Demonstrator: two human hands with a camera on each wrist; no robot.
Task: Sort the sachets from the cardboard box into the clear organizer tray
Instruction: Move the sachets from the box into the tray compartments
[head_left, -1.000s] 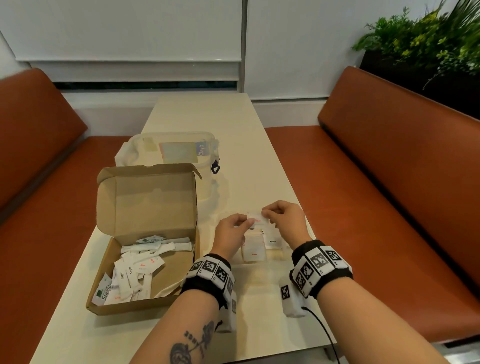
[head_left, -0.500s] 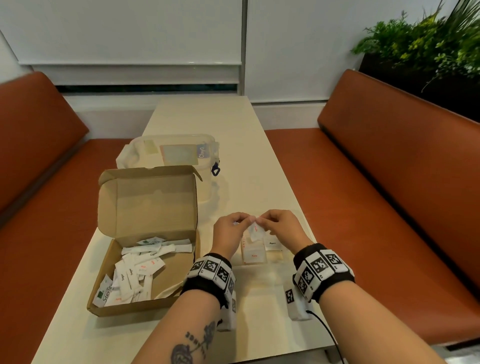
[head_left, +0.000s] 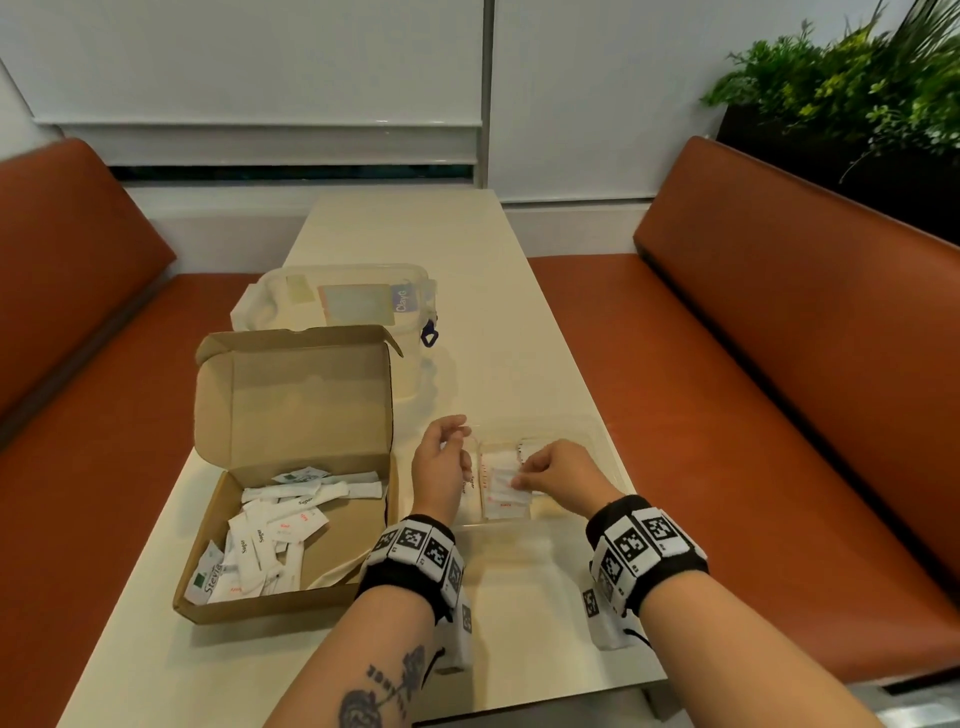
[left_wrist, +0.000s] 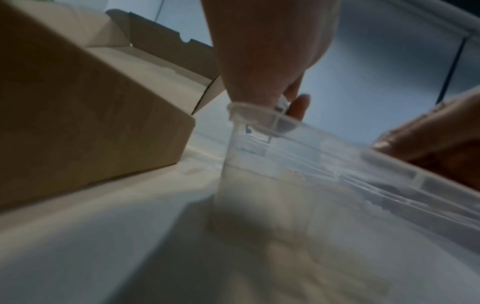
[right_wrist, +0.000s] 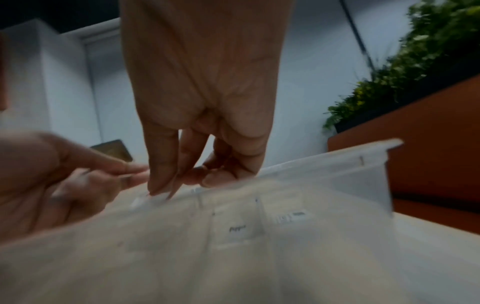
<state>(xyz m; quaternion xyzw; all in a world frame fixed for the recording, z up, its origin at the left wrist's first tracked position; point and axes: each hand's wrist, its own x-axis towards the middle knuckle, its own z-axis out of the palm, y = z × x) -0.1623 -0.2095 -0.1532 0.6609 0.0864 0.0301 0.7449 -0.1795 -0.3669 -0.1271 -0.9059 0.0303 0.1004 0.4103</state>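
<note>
My left hand (head_left: 440, 462), now loosely open and empty, has released the white paper sachet (head_left: 503, 480) that my right hand (head_left: 558, 475) pinches into the clear plastic organizer tray (head_left: 605, 457): one more sorted.

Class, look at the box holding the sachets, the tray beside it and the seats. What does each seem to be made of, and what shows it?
Box: brown cardboard, matte, with folded flaps and raw cut edges.
Tray: clear, stiff plastic; the table shows through its walls and moulded dividers.
Seats: padded, with a smooth orange-brown cover of slight sheen, probably leather or vinyl.
</note>
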